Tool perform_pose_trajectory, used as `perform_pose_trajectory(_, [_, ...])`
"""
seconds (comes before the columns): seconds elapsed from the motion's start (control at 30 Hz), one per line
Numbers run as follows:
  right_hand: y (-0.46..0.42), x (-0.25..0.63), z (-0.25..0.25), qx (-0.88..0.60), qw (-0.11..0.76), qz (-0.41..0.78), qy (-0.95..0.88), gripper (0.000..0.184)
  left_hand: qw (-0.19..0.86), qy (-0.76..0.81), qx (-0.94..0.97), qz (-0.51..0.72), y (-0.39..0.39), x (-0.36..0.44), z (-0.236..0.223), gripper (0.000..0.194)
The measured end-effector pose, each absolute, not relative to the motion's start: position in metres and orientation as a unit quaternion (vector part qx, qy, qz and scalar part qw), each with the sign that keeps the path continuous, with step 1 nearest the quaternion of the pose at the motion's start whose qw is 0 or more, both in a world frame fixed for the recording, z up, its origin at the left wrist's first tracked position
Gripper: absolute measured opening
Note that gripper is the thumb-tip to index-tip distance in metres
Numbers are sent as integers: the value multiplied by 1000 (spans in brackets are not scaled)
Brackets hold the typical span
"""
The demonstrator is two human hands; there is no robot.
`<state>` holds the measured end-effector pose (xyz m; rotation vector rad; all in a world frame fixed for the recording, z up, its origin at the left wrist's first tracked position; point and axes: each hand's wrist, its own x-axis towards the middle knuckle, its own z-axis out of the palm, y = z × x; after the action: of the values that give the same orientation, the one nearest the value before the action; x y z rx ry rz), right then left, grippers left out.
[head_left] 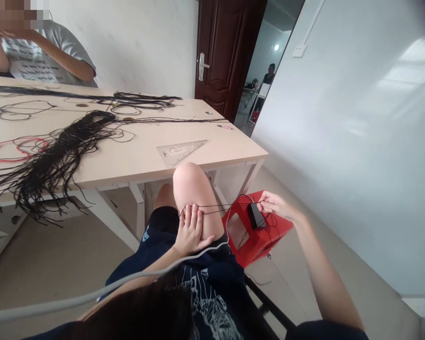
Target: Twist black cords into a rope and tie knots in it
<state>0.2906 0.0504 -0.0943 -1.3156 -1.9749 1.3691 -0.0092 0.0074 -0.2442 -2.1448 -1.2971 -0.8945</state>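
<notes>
The left hand (189, 233) lies open over black cord (216, 206) on the thigh (194, 186) while the right hand (272, 204) pinches it above the red stool (257, 245), apparently tensioning it, which calls for a steady pull.

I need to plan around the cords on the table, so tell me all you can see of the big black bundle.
The black bundle is many thin, cord-like strands, gathered thickest in its middle. It lies slantwise on the table, its loose ends splayed, some hanging over the near edge. A red cord lies against its left side. Neither the left hand nor the right hand touches it.
</notes>
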Motion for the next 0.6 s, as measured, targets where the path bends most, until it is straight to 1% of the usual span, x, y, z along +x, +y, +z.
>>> perform_pose_trajectory(0.1, [52, 290, -89, -471, 154, 482, -723, 27, 254, -468, -779, -331, 6, -10, -240, 87])
perform_pose_trajectory(0.23, [49, 289, -82, -491, 100, 450, -739, 34, 264, -472, -773, -333, 5, -11, -237, 88])
perform_pose_trajectory(0.4, [45, 286, -78, -503, 92, 437, -740, 27, 270, -478, -767, -333, 3, -11, -234, 90])
perform_pose_trajectory(0.5, [43, 284, -77, -496, 75, 451, -738, 28, 275, -478, -767, -330, 3, -11, -233, 90])
perform_pose_trajectory(0.6, [42, 285, -78, -497, 58, 447, -742, 33, 280, -475, -767, -327, 3, -12, -232, 89])
